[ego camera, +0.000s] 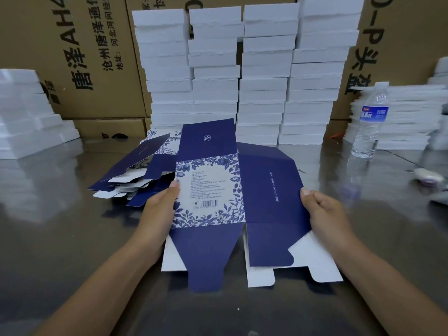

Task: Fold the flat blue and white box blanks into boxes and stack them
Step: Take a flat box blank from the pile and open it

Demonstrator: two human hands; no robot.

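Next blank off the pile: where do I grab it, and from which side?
Likely pinch the top blank by its near-left edge, coming from the left: the pile fans out there with white tabs sticking out, while its right side sits behind the held blank.

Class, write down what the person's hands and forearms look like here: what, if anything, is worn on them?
Nothing is worn. The left hand and right hand are bare, with no gloves, rings or watch showing. The left forearm and right forearm are bare too; no sleeve reaches into view. The thumbnails are short and unpainted.
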